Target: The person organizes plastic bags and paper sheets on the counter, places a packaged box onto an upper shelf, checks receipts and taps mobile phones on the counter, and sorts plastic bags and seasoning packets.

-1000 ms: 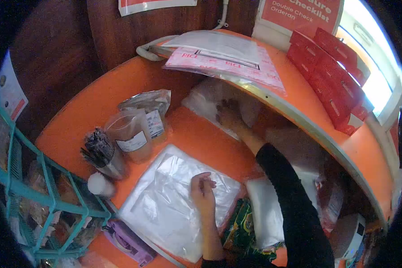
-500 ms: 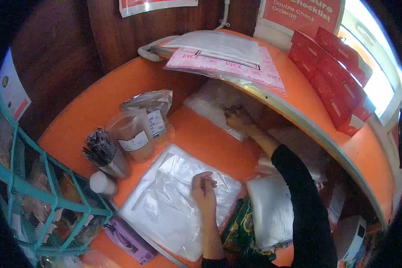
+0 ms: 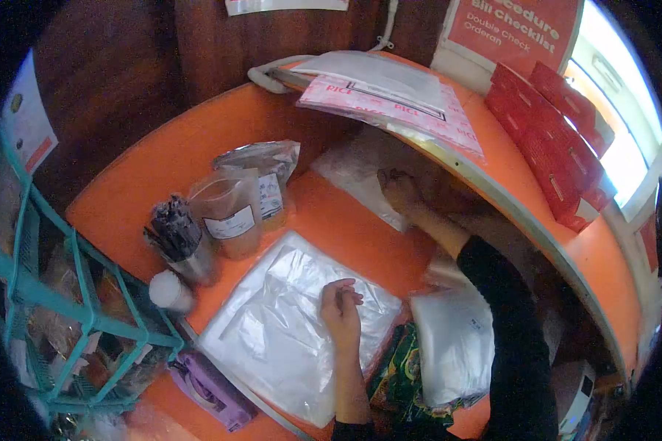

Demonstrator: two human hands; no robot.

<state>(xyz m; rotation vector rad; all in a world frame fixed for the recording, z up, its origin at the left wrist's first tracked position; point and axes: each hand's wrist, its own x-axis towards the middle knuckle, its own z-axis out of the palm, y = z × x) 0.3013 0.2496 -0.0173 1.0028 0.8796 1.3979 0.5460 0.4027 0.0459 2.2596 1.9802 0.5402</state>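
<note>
My right hand reaches under the raised shelf. Its fingers are curled closed at a clear plastic bag, which lies flat there; the shade blurs the fingertips. Just above a stack of clear plastic bags on the counter is my left hand. Its fingers are loosely bent and apart, with nothing in them. Another pile of folded plastic bags lies by my right forearm, partly over a green patterned packet.
Left of the bags stand a cup of black cutlery, a white cup and two pouches. A purple tape dispenser-like object is near a teal basket rack. Overhead, the orange shelf carries red boxes and pink-printed sheets.
The view has shifted slightly, so most things appear a little further right. My right hand stays at the bag under the shelf, its fingers more tightly curled. My left hand keeps its pose.
</note>
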